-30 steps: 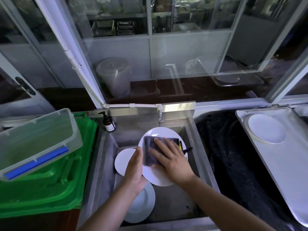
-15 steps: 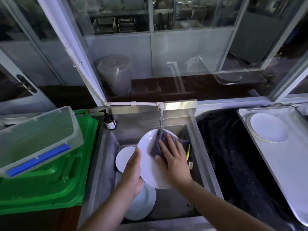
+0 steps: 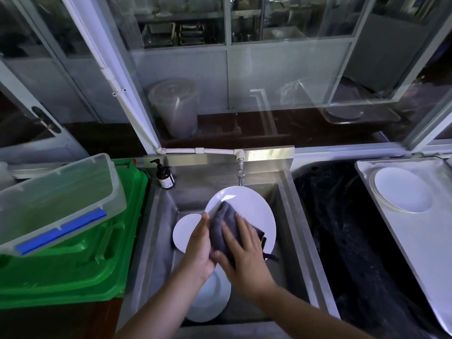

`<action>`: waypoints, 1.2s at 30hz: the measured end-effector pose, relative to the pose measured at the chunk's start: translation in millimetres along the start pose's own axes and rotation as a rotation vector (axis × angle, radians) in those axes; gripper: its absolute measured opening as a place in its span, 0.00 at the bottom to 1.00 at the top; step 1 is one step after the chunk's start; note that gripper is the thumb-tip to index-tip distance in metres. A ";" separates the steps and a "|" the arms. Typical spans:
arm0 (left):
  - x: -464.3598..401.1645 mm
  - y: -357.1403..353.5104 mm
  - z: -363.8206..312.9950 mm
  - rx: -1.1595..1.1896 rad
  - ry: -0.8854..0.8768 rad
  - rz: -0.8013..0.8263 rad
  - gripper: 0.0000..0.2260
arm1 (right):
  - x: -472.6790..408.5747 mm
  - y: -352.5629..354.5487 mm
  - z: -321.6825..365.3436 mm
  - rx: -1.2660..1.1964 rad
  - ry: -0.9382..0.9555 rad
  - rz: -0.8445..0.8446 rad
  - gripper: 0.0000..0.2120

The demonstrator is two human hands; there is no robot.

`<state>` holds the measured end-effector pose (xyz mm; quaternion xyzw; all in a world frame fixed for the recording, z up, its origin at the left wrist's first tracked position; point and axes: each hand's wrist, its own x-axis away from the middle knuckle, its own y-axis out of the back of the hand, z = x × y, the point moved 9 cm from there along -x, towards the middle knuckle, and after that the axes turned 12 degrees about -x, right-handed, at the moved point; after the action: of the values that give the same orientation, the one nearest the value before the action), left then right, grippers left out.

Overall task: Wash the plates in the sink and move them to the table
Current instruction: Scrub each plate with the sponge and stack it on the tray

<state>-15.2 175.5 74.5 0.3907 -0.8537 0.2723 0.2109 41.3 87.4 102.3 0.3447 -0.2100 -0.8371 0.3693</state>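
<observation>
A white plate [image 3: 254, 211] is tilted up over the steel sink [image 3: 291, 231], under the tap [image 3: 241, 172]. My left hand [image 3: 199, 248] grips its left rim. My right hand [image 3: 244, 255] lies flat on a dark grey cloth [image 3: 223, 228] and presses it on the plate's face. Two more white plates lie in the basin: one [image 3: 183, 232] to the left, one [image 3: 210, 299] under my wrists. Stacked white plates [image 3: 401, 189] sit on a white tray [image 3: 428, 241] on the table at right.
A brown soap bottle [image 3: 165, 176] stands at the sink's back left corner. A clear tub [image 3: 56, 201] with a blue strip rests on a green crate [image 3: 80, 260] to the left. A dark surface [image 3: 342, 228] lies between sink and tray. Glass windows rise behind.
My right hand has slid the cloth from the plate's right side to its left, next to my left hand. The plate has stayed tilted in my left hand.
</observation>
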 end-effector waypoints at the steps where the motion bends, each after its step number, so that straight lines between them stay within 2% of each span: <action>1: 0.0 2.0 -0.3 0.020 0.019 0.000 0.31 | -0.5 3.6 5.2 0.037 0.090 0.082 0.29; 5: -0.4 7.5 1.2 0.027 0.034 0.051 0.33 | -21.6 29.2 -4.8 0.181 0.231 0.239 0.32; 10: 4.3 -10.9 -6.3 0.013 -0.022 0.139 0.32 | -16.1 11.7 8.3 0.079 0.267 0.209 0.31; 14: 4.9 -8.5 -6.7 0.034 -0.042 0.116 0.30 | -17.8 4.0 -5.1 0.057 0.204 0.196 0.29; 16: 2.0 -6.1 -6.0 0.025 -0.061 0.094 0.29 | -30.9 9.2 -22.7 0.066 0.085 0.131 0.28; 19: -0.4 -7.5 -3.9 0.004 -0.051 0.056 0.29 | -48.3 27.6 -57.1 0.034 -0.301 -0.070 0.28; 20: -1.2 -9.6 -3.3 0.008 -0.051 0.059 0.30 | -49.0 26.8 -52.0 0.020 -0.326 -0.110 0.27; 22: -1.4 -13.7 -5.8 0.018 -0.062 0.052 0.32 | -46.1 15.2 -17.9 0.002 -0.169 -0.109 0.27; 24: -2.6 -14.3 -7.6 0.031 -0.070 0.043 0.31 | -36.4 1.3 9.1 0.039 0.015 -0.017 0.27; 26: -1.0 -13.5 -8.8 0.037 -0.076 0.071 0.30 | -41.4 6.0 1.3 0.091 0.127 0.026 0.26; 27: 0.6 -12.5 -9.7 0.027 -0.081 0.073 0.29 | -48.4 12.7 -12.7 0.119 0.109 0.018 0.26; 30: 2.4 -11.4 -8.9 -0.018 -0.063 0.053 0.28 | -62.7 37.0 -52.3 0.079 -0.244 -0.130 0.25; 31: 4.0 -12.6 -9.4 -0.030 -0.062 0.043 0.30 | -59.9 34.1 -44.7 0.051 -0.275 -0.155 0.25; 32: 5.0 -12.5 -9.4 -0.039 -0.072 0.022 0.31 | -54.4 25.8 -28.3 0.039 -0.208 -0.145 0.25; 34: 3.3 -10.6 -9.0 -0.013 -0.094 -0.009 0.32 | -33.3 3.3 6.5 0.026 0.014 -0.018 0.26; 36: 6.3 -7.1 -7.1 0.008 -0.086 -0.014 0.30 | -21.0 3.4 3.2 0.039 0.139 0.074 0.26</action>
<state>-12.4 172.6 85.6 0.4089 -0.8582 0.2569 0.1743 50.9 101.5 115.4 0.4012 -0.2128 -0.7925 0.4070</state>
